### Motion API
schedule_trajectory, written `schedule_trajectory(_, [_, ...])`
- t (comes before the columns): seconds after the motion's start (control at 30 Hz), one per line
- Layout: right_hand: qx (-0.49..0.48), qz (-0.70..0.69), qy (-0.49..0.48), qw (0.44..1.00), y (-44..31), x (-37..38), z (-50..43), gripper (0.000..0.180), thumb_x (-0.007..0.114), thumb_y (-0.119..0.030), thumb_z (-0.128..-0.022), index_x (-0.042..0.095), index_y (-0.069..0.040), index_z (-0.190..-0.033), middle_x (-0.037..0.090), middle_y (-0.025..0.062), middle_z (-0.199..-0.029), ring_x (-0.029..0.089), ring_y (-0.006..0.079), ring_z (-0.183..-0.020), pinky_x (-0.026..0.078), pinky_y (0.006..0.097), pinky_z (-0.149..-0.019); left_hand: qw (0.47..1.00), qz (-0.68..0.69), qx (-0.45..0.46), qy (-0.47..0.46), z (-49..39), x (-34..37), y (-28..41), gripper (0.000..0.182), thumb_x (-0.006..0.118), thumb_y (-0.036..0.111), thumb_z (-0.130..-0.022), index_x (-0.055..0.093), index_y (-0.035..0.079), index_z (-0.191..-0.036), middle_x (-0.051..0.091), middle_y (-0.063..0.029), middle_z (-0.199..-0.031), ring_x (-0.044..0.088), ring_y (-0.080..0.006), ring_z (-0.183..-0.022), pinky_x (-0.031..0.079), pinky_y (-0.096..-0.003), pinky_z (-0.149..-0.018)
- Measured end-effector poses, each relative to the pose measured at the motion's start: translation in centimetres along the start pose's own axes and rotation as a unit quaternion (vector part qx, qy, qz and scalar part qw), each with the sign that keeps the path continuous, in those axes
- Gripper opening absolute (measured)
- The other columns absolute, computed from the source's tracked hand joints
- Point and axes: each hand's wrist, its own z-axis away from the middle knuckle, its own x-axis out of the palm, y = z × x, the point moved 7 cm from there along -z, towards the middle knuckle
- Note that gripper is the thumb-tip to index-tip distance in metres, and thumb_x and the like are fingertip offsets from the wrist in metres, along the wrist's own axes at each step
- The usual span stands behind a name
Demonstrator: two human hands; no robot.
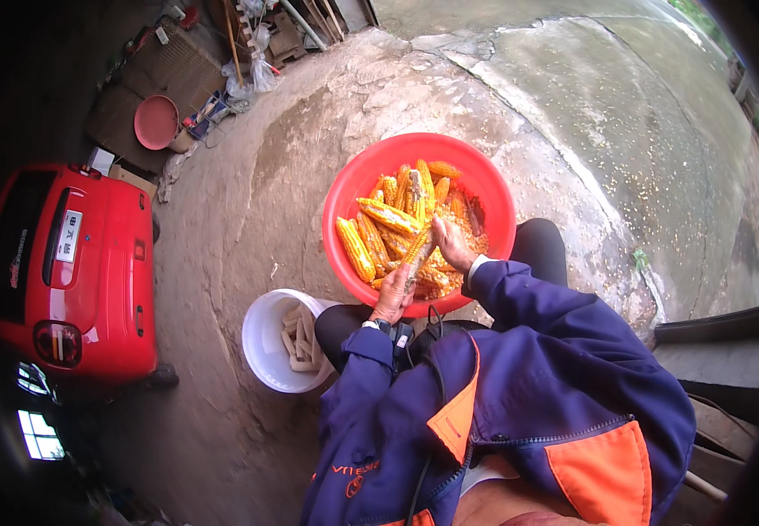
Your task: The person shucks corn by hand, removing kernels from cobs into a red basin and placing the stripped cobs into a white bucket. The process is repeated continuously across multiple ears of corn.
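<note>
Over the near side of a red plastic basin, I hold one partly shelled corn cob slantwise between both hands. My left hand grips its lower end, where bare cob shows. On the upper end, my right hand has its thumb and fingers pressed against the kernels. Several yellow ears of corn fill the basin's left and far parts, some with kernels stripped off. Loose kernels lie at the right side, partly hidden by my right hand.
A white plastic bucket holding several bare cobs stands left of my knee. Further left is a small red car. Scattered kernels lie on the concrete floor. A pink-red round basin and clutter sit at the back left.
</note>
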Motion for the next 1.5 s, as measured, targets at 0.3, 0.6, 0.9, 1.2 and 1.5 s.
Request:
schedule_trajectory(0.3, [0.223,-0.179,-0.068,0.956,2.4,0.2,0.8,0.042,0.034,-0.043,-0.09,0.046,-0.003,-0.079,0.042,0.007,-0.056,0.04,0.0179,-0.041,0.033,0.0346,-0.041,0.995,-0.079,0.065,0.023,-0.3,0.1,0.2,0.033,0.054,0.041,-0.086,0.05,0.009,-0.094,0.043,0.0034,-0.059,0.034,-0.0044,-0.041,0.025,-0.0188,-0.036])
schedule_trajectory(0.6, [0.124,0.03,-0.063,0.99,1.9,-0.9,-0.3,0.058,0.038,-0.049,-0.088,0.059,0.003,-0.07,0.053,0.026,-0.061,0.055,0.0398,-0.06,0.039,0.0465,-0.055,0.992,-0.1,0.064,0.036,-0.7,-0.4,-0.4,0.04,0.057,0.041,-0.084,0.05,0.007,-0.104,0.043,0.0042,-0.058,0.033,-0.004,-0.04,0.024,-0.0195,-0.036])
schedule_trajectory(0.9, [0.062,0.002,0.021,0.998,2.8,-1.2,0.1,0.049,0.039,-0.035,-0.09,0.055,0.006,-0.07,0.052,0.0279,-0.062,0.052,0.0429,-0.062,0.038,0.0455,-0.057,0.993,-0.098,0.053,0.029,-0.6,-0.1,-0.2,0.044,0.06,0.042,-0.082,0.049,0.006,-0.106,0.043,0.0043,-0.057,0.032,-0.0036,-0.038,0.024,-0.0194,-0.035])
schedule_trajectory(1.2, [0.037,-0.034,-0.01,0.999,2.7,-1.6,1.1,0.042,0.037,-0.031,-0.091,0.052,0.004,-0.073,0.052,0.0166,-0.06,0.051,0.0285,-0.059,0.038,0.0424,-0.057,0.996,-0.08,0.045,0.017,-0.6,0.0,-0.3,0.043,0.059,0.041,-0.083,0.048,0.007,-0.107,0.043,0.004,-0.059,0.031,-0.0034,-0.038,0.023,-0.0188,-0.035])
schedule_trajectory(1.5, [0.245,-0.288,-0.106,0.92,3.8,-0.2,1.5,0.046,0.032,-0.043,-0.091,0.04,-0.008,-0.062,0.036,0.0023,-0.048,0.031,0.0117,-0.034,0.024,0.0273,-0.035,0.99,-0.114,0.065,0.049,-0.9,-0.4,-0.4,0.046,0.06,0.04,-0.083,0.047,0.005,-0.11,0.041,0.0052,-0.058,0.031,-0.003,-0.039,0.023,-0.0188,-0.036])
